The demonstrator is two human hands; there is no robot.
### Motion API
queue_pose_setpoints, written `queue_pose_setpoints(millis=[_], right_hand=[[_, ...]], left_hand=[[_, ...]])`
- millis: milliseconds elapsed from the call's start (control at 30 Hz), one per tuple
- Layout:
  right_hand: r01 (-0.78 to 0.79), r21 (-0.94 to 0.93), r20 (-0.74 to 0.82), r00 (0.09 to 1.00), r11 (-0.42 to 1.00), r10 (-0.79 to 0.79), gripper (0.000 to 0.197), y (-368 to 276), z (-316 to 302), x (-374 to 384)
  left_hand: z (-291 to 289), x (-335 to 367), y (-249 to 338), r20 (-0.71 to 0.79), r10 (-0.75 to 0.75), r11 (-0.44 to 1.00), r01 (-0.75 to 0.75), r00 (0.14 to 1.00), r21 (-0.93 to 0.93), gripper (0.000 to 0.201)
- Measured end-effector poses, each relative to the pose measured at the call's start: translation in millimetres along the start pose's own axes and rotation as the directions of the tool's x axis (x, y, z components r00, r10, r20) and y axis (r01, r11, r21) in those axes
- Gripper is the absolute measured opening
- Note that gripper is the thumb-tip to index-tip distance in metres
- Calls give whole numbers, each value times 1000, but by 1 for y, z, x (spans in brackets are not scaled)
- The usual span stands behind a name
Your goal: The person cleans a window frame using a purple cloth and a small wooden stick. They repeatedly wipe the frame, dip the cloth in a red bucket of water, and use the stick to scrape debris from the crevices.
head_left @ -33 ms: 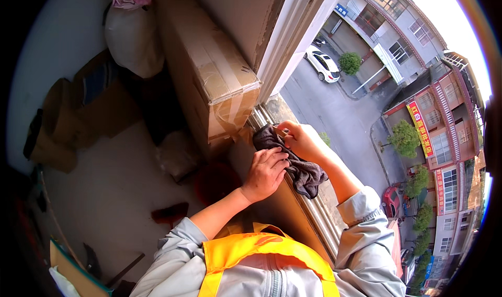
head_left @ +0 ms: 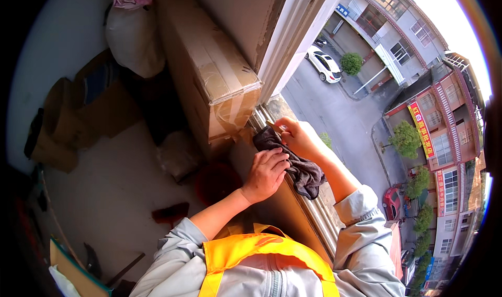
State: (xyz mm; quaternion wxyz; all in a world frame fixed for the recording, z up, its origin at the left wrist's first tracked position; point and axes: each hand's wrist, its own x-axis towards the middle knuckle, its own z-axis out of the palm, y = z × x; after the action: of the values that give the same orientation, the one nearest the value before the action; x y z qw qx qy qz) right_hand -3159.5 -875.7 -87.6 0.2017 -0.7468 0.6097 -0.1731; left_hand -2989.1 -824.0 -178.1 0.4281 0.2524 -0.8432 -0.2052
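A dark grey-brown cloth (head_left: 301, 172) lies bunched over the metal window track (head_left: 320, 213). My left hand (head_left: 265, 174) presses on the cloth from the room side, its fingers bent together and gripping the fabric. On the outer side, my right hand (head_left: 299, 139) is closed in a pinch on a thin yellowish-brown strip (head_left: 274, 127). This strip sticks out over the cloth's far end, beside the track. Its exact kind is too small to make out. The underside of the cloth is hidden.
A large taped cardboard box (head_left: 225, 82) stands just beyond the cloth, against the window frame (head_left: 293, 40). A red basin (head_left: 215, 184) and a dustpan-like red thing (head_left: 170, 213) are on the floor. Outside, a street lies far below with a white car (head_left: 323, 64).
My right hand has shifted slightly toward the far left, and more of the thin strip shows above the cloth. The left hand stays in place on the cloth.
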Motion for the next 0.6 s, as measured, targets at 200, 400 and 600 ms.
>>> queue_pose_setpoints(millis=[200,400,600], right_hand=[[73,-72,-46,996,995,-77,20,-17,25,61],[45,-88,-14,999,995,-47,21,-34,17,57],[63,-292,97,995,954,-36,24,-18,23,71]], left_hand=[[-3,-3,5,-76,-6,999,4,997,-36,25],[-6,-20,3,-87,-96,994,91,992,-59,25],[4,-15,9,-72,-77,991,68,994,-117,25]])
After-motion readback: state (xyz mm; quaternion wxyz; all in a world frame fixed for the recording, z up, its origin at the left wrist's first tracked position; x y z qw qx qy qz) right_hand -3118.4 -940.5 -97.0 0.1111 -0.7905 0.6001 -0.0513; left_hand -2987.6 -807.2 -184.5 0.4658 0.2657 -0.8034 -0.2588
